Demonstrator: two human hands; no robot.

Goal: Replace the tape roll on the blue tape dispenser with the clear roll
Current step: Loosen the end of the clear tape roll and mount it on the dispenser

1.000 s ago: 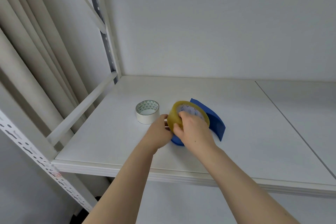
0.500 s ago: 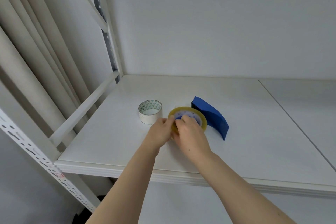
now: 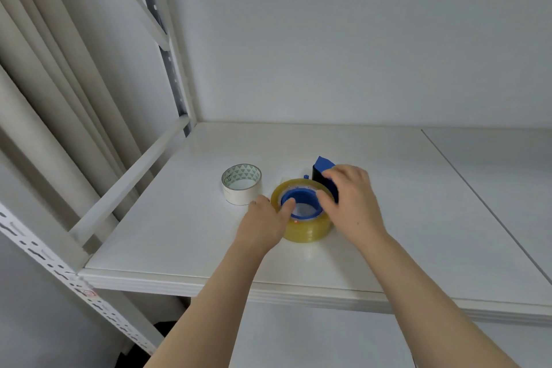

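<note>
The clear roll lies flat on the shelf, with the round hub of the blue dispenser inside its core. The left hand pinches the roll's left wall, thumb inside against the hub, while the right hand curls over the dispenser's body just behind and right of the roll. A white roll sits just left of the clear roll.

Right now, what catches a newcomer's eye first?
The yellow roll lies flat on the shelf around a blue hub, both hands on it: the left hand with its thumb in the hub, the right hand across the roll and the dispenser behind. A white roll sits just left of it.
</note>
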